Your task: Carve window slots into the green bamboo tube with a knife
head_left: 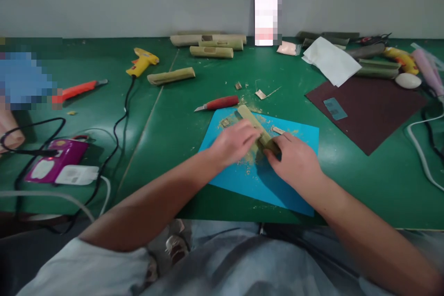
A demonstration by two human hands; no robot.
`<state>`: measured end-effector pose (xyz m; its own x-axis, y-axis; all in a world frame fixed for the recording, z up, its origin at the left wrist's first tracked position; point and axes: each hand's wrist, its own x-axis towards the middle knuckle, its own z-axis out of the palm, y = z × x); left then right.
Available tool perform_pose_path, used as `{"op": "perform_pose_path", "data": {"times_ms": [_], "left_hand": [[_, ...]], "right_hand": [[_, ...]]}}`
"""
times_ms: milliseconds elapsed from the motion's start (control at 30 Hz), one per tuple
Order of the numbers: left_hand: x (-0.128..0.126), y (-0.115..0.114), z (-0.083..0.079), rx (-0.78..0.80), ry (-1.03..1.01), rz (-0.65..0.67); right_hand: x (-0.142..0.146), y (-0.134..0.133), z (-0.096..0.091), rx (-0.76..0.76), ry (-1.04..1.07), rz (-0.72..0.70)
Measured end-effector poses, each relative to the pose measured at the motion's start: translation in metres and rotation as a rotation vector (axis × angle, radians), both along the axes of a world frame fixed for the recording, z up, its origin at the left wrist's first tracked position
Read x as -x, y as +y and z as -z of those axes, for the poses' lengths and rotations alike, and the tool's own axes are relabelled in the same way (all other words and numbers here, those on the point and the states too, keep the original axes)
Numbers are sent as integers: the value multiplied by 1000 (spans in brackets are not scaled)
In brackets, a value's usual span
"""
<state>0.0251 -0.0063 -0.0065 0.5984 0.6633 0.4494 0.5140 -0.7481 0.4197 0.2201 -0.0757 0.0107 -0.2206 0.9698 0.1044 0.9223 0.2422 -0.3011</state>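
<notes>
A pale green bamboo piece (250,116) slants across the blue sheet (232,185), its far end pointing up and left. My right hand (297,159) grips its near end between thumb and fingers. Against the bamboo's left side, my left hand (234,141) is closed, its fingertips pinched together at the middle; what they hold, if anything, is hidden. Wood dust and shavings lie around both hands. A chip of bamboo (277,130) rests just beyond my right fingers. Past the sheet's far edge lies a carving knife (222,103) with a red handle, blade to the left.
Bamboo tubes (211,52) with cut openings line the back, beside an upright phone (266,9). Leftward are a yellow glue gun (142,62), an orange cutter (78,90) and a purple power strip (58,162). A brown sheet (367,115) and white paper (331,61) lie right.
</notes>
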Motion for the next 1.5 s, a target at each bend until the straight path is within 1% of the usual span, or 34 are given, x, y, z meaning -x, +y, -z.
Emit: {"op": "perform_pose_path", "data": {"times_ms": [67,100,200,233,333,367,400,467,500,533,567,633,667,700,800,833,900,967,1067,1100,1133,1167,1200,1233,1267,1367,1400,1433,1500], "left_hand": [[-2,0,0,-40,-47,-83],[-2,-1,-1,-41,-48,-96],[-4,-5,-1,38,84,28],[-3,-5,-1,50,98,41],[-1,-1,-2,-39,-3,-97],[0,0,-2,-53,-28,-120],[-1,-1,-3,-42,-21,-104],[-1,-3,-3,25,54,34],[-1,-5,-3,40,86,80],[-1,-5,-3,37,100,83],[-1,-5,-3,16,93,40],[1,-3,-2,-49,54,-87],[1,-3,-2,-67,47,-112],[1,-4,-1,-63,53,-104],[-1,-8,-1,11,145,66],[-1,-9,-1,23,148,69],[-2,-8,-2,-16,64,-51],[-3,-7,-2,-22,14,-87],[-4,-8,-2,75,99,116],[-3,-8,-2,92,111,152],[-3,-7,-2,58,85,90],[-2,-6,-2,34,43,-6],[-1,-4,-2,7,6,-75],[0,-2,-2,-1,-16,-107],[1,-1,-2,15,-12,-80],[2,5,-3,87,82,122],[3,9,-3,59,79,89],[4,12,-3,15,25,-20],[5,16,-4,-4,-63,-160]], "right_hand": [[0,0,1,-16,10,5],[0,0,1,-20,17,3],[0,1,2,-11,33,-12],[0,1,2,-8,36,-9],[-1,1,2,-3,45,17],[-1,1,2,4,49,24],[-1,1,2,11,55,28],[-2,2,2,29,69,27],[-2,2,2,36,75,27],[-2,2,2,39,82,28],[-2,3,2,38,87,33],[-2,3,2,34,94,46],[-2,3,2,35,93,46],[-2,3,2,35,91,41],[-2,3,1,42,70,21],[-2,3,1,39,67,20],[-2,3,1,31,66,30],[-2,2,1,32,66,29],[-2,3,2,31,59,12],[-2,3,2,30,58,11],[-2,3,2,30,59,12],[-2,3,2,27,59,17],[-2,3,1,28,58,19],[-2,3,1,30,55,18],[-2,3,0,35,53,14],[-1,3,0,57,47,-1],[-1,3,0,54,47,0],[-2,3,0,44,47,5],[-2,2,1,16,51,11]]}}
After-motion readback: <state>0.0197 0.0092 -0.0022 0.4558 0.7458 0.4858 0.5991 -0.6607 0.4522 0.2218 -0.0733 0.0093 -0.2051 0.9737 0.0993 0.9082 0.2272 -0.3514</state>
